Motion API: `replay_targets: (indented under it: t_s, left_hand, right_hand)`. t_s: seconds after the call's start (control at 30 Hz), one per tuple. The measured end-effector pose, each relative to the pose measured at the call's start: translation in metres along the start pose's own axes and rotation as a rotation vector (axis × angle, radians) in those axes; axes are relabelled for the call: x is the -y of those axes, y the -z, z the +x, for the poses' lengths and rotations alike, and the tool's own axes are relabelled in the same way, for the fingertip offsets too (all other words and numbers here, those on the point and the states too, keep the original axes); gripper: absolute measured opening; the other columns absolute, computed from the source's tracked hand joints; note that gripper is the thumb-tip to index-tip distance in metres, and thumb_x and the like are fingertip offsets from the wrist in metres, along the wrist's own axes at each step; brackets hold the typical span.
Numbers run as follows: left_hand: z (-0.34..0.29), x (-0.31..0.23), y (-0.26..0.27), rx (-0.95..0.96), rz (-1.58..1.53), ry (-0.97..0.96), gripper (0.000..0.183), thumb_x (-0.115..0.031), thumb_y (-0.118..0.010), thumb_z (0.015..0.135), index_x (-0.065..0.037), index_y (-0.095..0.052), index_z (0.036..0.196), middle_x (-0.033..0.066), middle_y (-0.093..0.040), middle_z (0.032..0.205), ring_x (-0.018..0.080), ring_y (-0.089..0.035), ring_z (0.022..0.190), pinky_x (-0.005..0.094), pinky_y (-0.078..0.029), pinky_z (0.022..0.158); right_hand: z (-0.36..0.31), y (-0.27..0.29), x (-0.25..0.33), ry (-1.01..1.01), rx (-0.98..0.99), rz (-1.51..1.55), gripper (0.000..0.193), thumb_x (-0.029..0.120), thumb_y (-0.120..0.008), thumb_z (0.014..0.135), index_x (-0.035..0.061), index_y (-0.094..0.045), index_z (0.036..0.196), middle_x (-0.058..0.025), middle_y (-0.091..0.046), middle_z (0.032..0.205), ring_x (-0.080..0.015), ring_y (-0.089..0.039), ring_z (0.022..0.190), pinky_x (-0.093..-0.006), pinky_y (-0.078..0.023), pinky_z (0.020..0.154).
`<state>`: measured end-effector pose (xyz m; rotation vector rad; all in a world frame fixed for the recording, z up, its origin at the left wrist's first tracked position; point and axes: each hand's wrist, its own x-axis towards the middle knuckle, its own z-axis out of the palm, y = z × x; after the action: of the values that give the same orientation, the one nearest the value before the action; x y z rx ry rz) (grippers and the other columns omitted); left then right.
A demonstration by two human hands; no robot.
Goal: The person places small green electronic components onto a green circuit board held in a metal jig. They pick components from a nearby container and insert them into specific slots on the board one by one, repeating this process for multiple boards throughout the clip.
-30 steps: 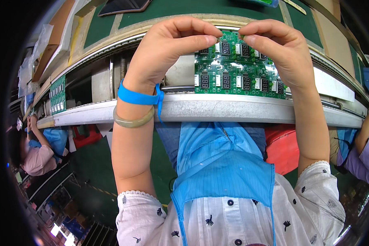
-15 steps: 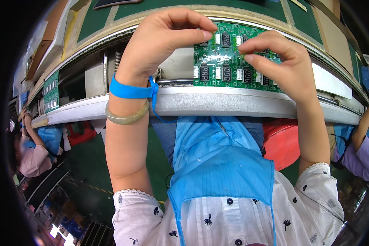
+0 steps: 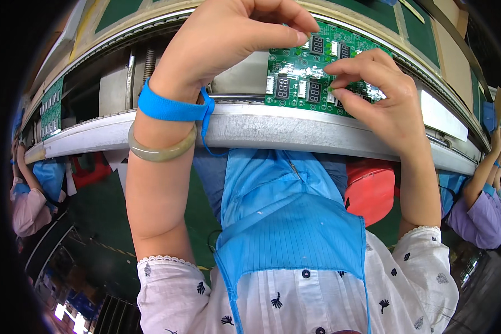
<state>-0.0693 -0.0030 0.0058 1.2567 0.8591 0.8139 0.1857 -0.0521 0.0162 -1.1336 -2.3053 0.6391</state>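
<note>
A green circuit board panel lies on the conveyor line in front of me. It carries rows of black digit displays and white connectors. My left hand is over the panel's far left, thumb and forefinger pinched; what is between them, if anything, cannot be made out. Above the panel's middle, my right hand has its fingers curled in, with a small green part at the thumb tip. Small green parts also stand beside the displays in the far row. My right hand hides part of the panel's right side.
A metal conveyor rail runs between me and the panel. Another green board sits farther left on the line. A red stool stands below the rail. People sit at both sides, one in a purple top.
My right hand has moved slightly down the panel, toward the near row. The left hand has shifted a little up and right, still pinched. The whole view has shifted slightly.
</note>
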Motion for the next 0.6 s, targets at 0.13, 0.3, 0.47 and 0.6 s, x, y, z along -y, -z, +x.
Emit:
replay_targets:
  t_s: [0.13, 0.3, 0.47, 0.6]
  left_hand:
    - [-0.002, -0.006, -0.003, 0.002, 0.032, 0.007, 0.016, 0.002, -0.075, 0.088, 0.003, -0.075, 0.104, 0.0061, -0.074, 0.093, 0.0089, -0.067, 0.083, 0.0216, -0.055, 0.075]
    - [0.0, 0.001, 0.0, 0.014, 0.05, -0.007, 0.016, 0.002, -0.074, 0.088, 0.003, -0.075, 0.103, 0.0065, -0.074, 0.093, 0.0093, -0.067, 0.083, 0.0221, -0.055, 0.075]
    - [-0.003, -0.005, -0.003, 0.01, 0.058, -0.019, 0.016, 0.001, -0.074, 0.087, 0.003, -0.075, 0.103, 0.0067, -0.074, 0.093, 0.0099, -0.067, 0.083, 0.0226, -0.055, 0.075]
    - [-0.001, -0.001, -0.001, 0.018, 0.057, -0.013, 0.015, 0.001, -0.074, 0.087, 0.003, -0.075, 0.103, 0.0067, -0.074, 0.093, 0.0101, -0.067, 0.083, 0.023, -0.055, 0.076]
  right_hand:
    - [0.0, 0.0, 0.003, -0.012, 0.016, -0.027, 0.033, 0.004, -0.073, 0.078, 0.0133, -0.077, 0.11, -0.0008, -0.072, 0.083, -0.0207, -0.064, 0.091, -0.0354, -0.054, 0.078]
    - [0.003, 0.0, 0.006, 0.026, 0.029, -0.135, 0.032, 0.005, -0.072, 0.078, 0.0144, -0.076, 0.109, 0.001, -0.071, 0.082, -0.0224, -0.063, 0.089, -0.0375, -0.052, 0.078]
    - [0.007, 0.005, 0.01, 0.049, 0.103, -0.221, 0.037, 0.0, -0.072, 0.075, 0.0065, -0.075, 0.111, -0.0049, -0.073, 0.085, -0.0216, -0.065, 0.088, -0.0352, -0.052, 0.082]
    - [0.008, 0.004, 0.013, 0.055, 0.091, -0.228, 0.035, 0.0, -0.072, 0.075, 0.0069, -0.076, 0.11, -0.0043, -0.073, 0.084, -0.0227, -0.063, 0.087, -0.0363, -0.052, 0.081]
